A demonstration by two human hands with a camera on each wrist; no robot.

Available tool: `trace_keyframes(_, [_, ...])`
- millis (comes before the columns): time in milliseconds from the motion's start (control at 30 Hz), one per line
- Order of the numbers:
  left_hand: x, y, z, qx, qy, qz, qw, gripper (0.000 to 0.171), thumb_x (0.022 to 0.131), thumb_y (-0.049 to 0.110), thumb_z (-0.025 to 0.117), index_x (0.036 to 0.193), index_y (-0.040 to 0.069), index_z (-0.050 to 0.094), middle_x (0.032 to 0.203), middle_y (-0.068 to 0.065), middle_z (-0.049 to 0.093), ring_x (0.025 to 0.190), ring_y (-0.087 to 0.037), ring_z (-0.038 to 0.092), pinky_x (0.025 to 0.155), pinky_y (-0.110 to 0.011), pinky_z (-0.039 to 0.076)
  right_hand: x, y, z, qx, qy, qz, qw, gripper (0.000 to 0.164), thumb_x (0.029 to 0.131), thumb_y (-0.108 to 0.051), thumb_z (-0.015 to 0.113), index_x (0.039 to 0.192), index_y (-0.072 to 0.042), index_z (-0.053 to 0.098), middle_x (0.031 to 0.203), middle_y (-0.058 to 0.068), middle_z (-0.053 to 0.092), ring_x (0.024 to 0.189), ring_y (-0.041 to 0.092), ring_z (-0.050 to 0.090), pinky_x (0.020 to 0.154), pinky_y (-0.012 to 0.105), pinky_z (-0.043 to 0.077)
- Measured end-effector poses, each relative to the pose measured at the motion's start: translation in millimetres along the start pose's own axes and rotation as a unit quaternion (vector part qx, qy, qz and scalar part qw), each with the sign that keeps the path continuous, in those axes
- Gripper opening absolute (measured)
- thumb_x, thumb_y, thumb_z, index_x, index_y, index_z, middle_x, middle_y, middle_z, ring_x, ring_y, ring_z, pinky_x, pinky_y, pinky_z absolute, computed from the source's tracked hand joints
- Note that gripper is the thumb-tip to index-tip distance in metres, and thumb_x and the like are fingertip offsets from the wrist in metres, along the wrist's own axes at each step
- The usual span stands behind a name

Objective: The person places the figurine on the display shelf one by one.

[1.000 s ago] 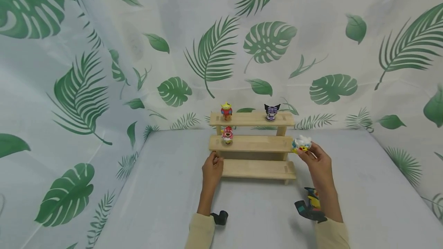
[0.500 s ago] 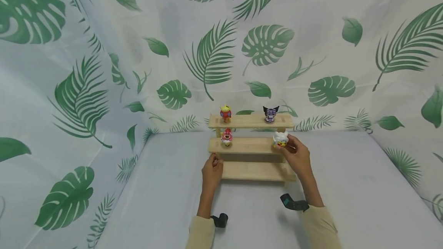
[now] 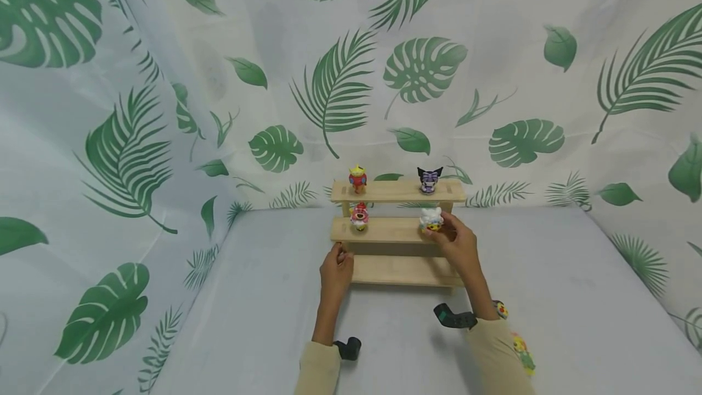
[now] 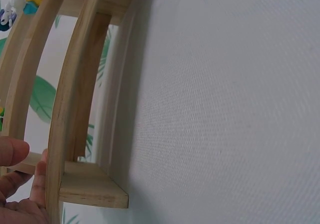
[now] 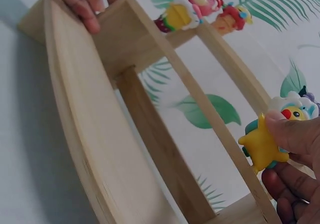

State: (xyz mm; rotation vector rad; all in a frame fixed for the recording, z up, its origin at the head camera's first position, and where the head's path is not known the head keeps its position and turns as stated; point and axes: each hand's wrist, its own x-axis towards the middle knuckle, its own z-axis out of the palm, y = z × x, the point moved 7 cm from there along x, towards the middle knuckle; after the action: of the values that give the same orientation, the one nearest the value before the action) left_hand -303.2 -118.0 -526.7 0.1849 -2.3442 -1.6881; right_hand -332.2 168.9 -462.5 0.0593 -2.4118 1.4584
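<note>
White-topped fig. [image 3: 431, 219], 1 pc.: at R part of mid shelf [image 3: 392, 230], pinched betw. thumb & fingers of our R hand [image 3: 459, 245]; whether its base touches shelf, we can't tell. L hand [image 3: 336, 268]: grips L side of wooden stand [image 3: 406, 270], well apart from R. Step, we judge: placing fig. right of pink fig. [image 3: 359, 217]; next move prob. calls for us to seat base flat, release w/o tipping. Tabletop [image 3: 263, 297]: pale, woven-looking; green-and-yellow fig. [image 3: 524, 356] beside R sleeve [image 3: 496, 352]. Behind & both sides: white backdrop [image 3: 340, 84], green leaf print.
</note>
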Motion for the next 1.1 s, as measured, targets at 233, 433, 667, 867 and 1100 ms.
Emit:
trace_keyframes(233, [-0.6,-1.7,-0.5,0.013,0.002,-0.001,0.9999,0.033,0.095,0.012,0.059,0.127,0.003,0.06,0.124,-0.02,0.063,0.107,-0.026,0.066,0.087,-0.039,0.058,-4,-1,4,0.012,0.008,0.008,1.0,0.054,0.086,-0.016,0.076,0.133,-0.001,0.056,0.121,0.023,0.064,0.109,0.034,0.062,0.081,0.01,0.044])
trace_keyframes(433, [1.4,-0.9,-0.7,0.021,0.004,0.007,0.9997,0.03,0.095,0.014,0.058,0.123,0.005,0.062,0.124,-0.02,0.064,0.107,-0.027,0.066,0.086,-0.04,0.057,-6,1,5,0.024,0.059,-0.013,0.998,0.049,0.082,-0.017,0.079,0.123,0.004,0.061,0.115,0.022,0.067,0.102,0.034,0.065,0.077,0.004,0.041])
trace_keyframes(667, [0.1,-0.1,-0.5,0.014,0.0,0.011,0.9998,0.033,0.095,0.012,0.058,0.127,0.001,0.06,0.123,-0.021,0.064,0.107,-0.028,0.066,0.085,-0.038,0.058,-14,-4,4,0.04,0.117,-0.069,0.99,0.041,0.079,-0.013,0.082,0.108,0.01,0.064,0.108,0.024,0.068,0.093,0.034,0.068,0.074,0.007,0.049])
trace_keyframes(867, [-0.5,-2.7,0.7,0.007,-0.011,-0.001,0.9999,0.037,0.096,0.011,0.057,0.131,0.0,0.056,0.127,-0.023,0.061,0.11,-0.029,0.065,0.089,-0.036,0.057,-19,-6,5,-0.013,0.135,-0.087,0.987,0.042,0.075,-0.013,0.084,0.105,0.008,0.065,0.099,0.023,0.07,0.091,0.035,0.068,0.08,0.027,0.051])
trace_keyframes(1100, [0.8,-1.7,1.5,-0.003,-0.018,-0.003,0.9998,0.035,0.097,0.012,0.056,0.131,0.001,0.056,0.129,-0.022,0.06,0.113,-0.028,0.065,0.091,-0.036,0.057,-19,-9,6,-0.053,0.145,-0.119,0.981,0.042,0.072,-0.012,0.086,0.103,0.01,0.067,0.097,0.024,0.071,0.092,0.037,0.066,0.08,0.042,0.053])
